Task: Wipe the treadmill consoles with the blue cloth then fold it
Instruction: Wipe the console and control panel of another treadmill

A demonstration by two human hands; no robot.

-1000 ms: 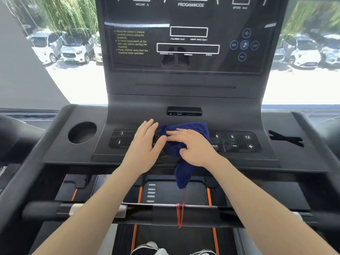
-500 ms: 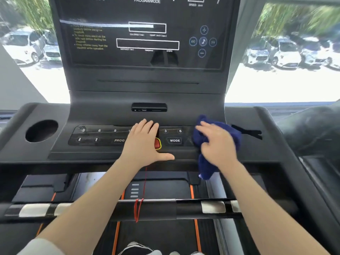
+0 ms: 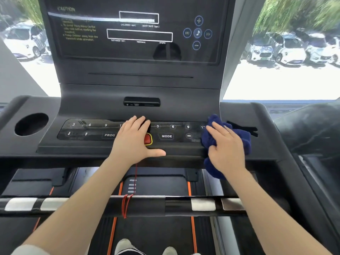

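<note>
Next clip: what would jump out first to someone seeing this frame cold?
The blue cloth stands out, bunched under the right hand at the right end of the dark button panel, with a tail hanging off the front edge. The left hand lies flat mid-panel, partly covering a red stop button. Behind the screen, bright windows show parked white cars.

gym floor: treadmill console (image 3: pixel 139 89), running belt (image 3: pixel 154 234), handlebar (image 3: pixel 147 205); window (image 3: pixel 287 52) overlooks parked cars (image 3: pixel 287 47).
</note>
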